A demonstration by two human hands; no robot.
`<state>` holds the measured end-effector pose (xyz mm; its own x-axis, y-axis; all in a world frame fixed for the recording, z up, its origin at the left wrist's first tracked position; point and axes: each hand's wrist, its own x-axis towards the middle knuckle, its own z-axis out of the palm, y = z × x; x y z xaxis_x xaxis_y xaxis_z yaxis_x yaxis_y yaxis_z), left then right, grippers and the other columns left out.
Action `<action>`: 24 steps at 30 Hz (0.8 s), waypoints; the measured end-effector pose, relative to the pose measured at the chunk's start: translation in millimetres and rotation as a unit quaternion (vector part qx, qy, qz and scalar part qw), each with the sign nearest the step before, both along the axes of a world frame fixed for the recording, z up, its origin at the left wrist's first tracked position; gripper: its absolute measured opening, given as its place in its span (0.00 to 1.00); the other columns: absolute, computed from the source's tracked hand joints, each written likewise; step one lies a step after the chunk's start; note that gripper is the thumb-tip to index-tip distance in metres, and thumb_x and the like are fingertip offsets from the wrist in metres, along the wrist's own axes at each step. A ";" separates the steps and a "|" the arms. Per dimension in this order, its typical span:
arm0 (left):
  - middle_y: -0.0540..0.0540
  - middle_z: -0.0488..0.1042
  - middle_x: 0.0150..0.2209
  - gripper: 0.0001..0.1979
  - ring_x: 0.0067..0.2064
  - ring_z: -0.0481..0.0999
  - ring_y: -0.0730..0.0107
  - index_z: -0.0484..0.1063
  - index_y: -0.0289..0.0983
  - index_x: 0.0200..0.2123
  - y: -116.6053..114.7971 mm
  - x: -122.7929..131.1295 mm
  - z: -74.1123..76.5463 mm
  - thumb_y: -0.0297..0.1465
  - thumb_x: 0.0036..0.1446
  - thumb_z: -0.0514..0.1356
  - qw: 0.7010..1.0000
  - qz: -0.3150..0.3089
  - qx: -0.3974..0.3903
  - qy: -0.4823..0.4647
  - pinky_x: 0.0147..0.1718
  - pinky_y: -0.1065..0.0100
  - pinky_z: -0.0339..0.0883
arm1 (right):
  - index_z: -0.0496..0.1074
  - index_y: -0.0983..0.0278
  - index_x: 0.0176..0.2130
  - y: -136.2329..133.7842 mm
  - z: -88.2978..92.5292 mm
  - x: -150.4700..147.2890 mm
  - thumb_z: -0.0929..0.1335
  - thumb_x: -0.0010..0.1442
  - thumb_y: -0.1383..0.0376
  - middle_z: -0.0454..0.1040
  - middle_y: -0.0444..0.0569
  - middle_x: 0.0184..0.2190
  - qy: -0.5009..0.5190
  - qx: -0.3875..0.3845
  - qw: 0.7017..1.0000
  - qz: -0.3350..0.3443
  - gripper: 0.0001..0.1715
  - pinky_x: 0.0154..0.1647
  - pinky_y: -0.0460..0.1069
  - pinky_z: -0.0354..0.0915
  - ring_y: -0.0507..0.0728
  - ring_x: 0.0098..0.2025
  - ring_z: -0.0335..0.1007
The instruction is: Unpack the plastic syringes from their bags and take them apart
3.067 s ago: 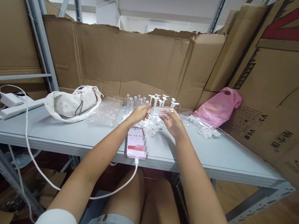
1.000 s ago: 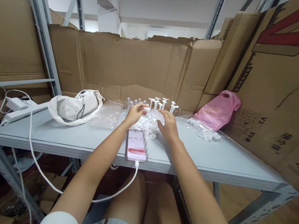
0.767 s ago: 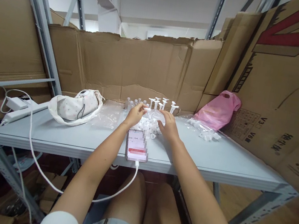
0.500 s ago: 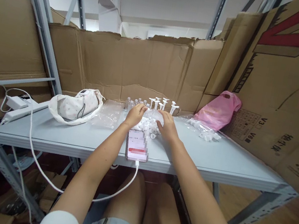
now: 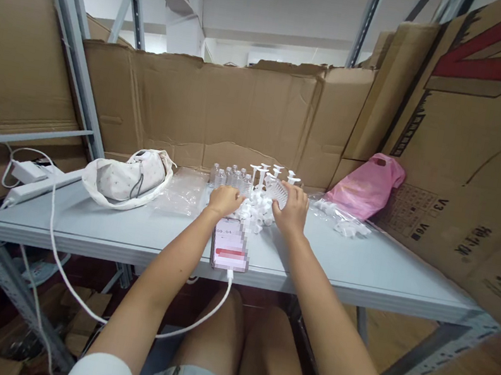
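My right hand (image 5: pixel 292 210) is closed round a clear ribbed plastic bottle (image 5: pixel 275 190), which tilts above the right side of a pile of small white plastic parts (image 5: pixel 257 204). At the pile's left edge, my left hand (image 5: pixel 224 199) is low with its fingers curled; its fingertips are hidden, so anything in them does not show. Behind the hands several clear bottles (image 5: pixel 233 177) stand grouped on the table. White pump heads (image 5: pixel 263 173) stand upright to the right of them. A phone (image 5: pixel 229 245) with a lit screen lies in front of the pile.
On the grey table (image 5: pixel 127 234) a white cloth bag (image 5: pixel 130 177) and a clear plastic bag (image 5: pixel 182 192) lie to the left. A pink bag (image 5: pixel 369 185) stands at right. The phone's white cable (image 5: pixel 210 312) hangs over the front edge. Cardboard (image 5: pixel 221 102) walls the back.
My hands have moved apart. The clear bottle, earlier between both hands, is now at my right hand, shifted right. My left hand has come down toward the white parts.
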<state>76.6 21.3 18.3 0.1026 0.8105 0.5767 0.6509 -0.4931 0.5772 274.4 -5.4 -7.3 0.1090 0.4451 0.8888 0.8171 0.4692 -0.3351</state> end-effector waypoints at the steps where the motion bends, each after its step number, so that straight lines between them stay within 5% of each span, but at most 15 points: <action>1: 0.44 0.69 0.23 0.15 0.44 0.71 0.51 0.64 0.38 0.16 0.4 -0.1 -1.8 0.35 0.45 0.66 1.000 -0.012 0.007 0.012 0.47 0.58 0.59 | 0.64 0.60 0.55 0.7 -0.4 0.1 0.64 0.54 0.65 0.66 0.57 0.49 0.007 -0.003 1.000 0.006 0.27 0.55 0.64 0.54 0.68 0.53 0.58; 5: 0.39 0.75 0.39 0.09 0.51 0.70 0.48 0.74 0.37 0.32 3.2 -0.7 -3.7 0.33 0.46 0.66 0.999 -0.029 0.001 0.017 0.53 0.54 0.57 | 0.64 0.60 0.54 1.7 -0.8 -0.6 0.65 0.54 0.64 0.66 0.57 0.49 0.024 -0.001 0.999 0.021 0.27 0.55 0.63 0.55 0.67 0.53 0.58; 12: 0.39 0.68 0.57 0.31 0.59 0.66 0.57 0.64 0.41 0.58 -2.0 12.7 -3.8 0.37 0.50 0.65 0.963 -0.259 -0.067 -0.043 0.56 0.59 0.59 | 0.67 0.61 0.51 -1.6 2.6 -5.7 0.69 0.53 0.56 0.73 0.55 0.46 0.052 0.007 0.995 0.081 0.27 0.54 0.61 0.58 0.66 0.50 0.64; 16: 0.38 0.67 0.58 0.33 0.57 0.68 0.59 0.61 0.40 0.60 -13.0 23.2 2.2 0.38 0.51 0.65 0.946 -0.289 -0.058 -0.137 0.53 0.61 0.62 | 0.69 0.59 0.51 -0.7 1.1 -9.3 0.70 0.54 0.55 0.74 0.54 0.47 0.017 -0.013 0.989 0.146 0.27 0.54 0.60 0.59 0.65 0.50 0.66; 20: 0.41 0.72 0.50 0.21 0.50 0.72 0.64 0.69 0.37 0.51 -17.7 24.3 11.2 0.37 0.55 0.61 0.942 -0.283 -0.012 -0.180 0.50 0.65 0.64 | 0.69 0.58 0.53 -1.1 -0.1 -11.8 0.70 0.54 0.56 0.74 0.53 0.49 -0.044 -0.031 0.981 0.185 0.28 0.55 0.60 0.59 0.65 0.51 0.66; 24: 0.41 0.71 0.47 0.16 0.47 0.72 0.65 0.72 0.36 0.46 -8.7 11.2 28.7 0.32 0.53 0.62 0.966 -0.187 0.044 -0.172 0.47 0.67 0.64 | 0.67 0.59 0.55 -2.3 1.4 -11.0 0.69 0.56 0.57 0.75 0.52 0.48 -0.038 -0.024 0.981 0.188 0.27 0.54 0.60 0.60 0.64 0.50 0.66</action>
